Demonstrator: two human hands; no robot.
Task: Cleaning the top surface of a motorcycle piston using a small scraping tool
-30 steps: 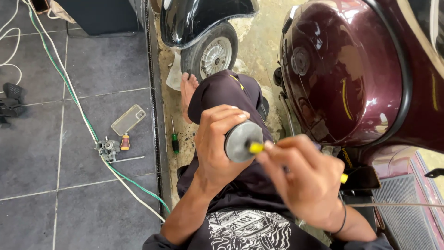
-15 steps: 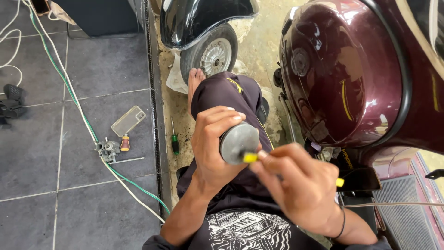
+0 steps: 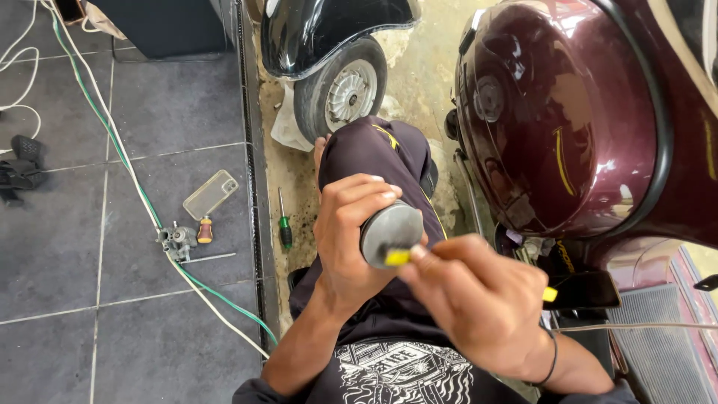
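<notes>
Left hand (image 3: 351, 232) clamped round grey cylindrical part (image 3: 390, 232); looks rigid, smooth, moderately heavy; right hand (image 3: 479, 299) pinches yellow tool (image 3: 397, 257) against its end face.

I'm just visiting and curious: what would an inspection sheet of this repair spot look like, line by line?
Surface: dark grey floor tiles on the left, bare stained concrete beside them.
Job's things: grey round part with a yellow-tipped tool at its face.
Clutter: phone in clear case, small carburettor, stubby screwdriver, green screwdriver.
Hands: left hand grips the round part; right hand holds the tool.
Cables: green and white cables run across the tiles.
Surroundings: maroon scooter body, black scooter wheel.
</notes>
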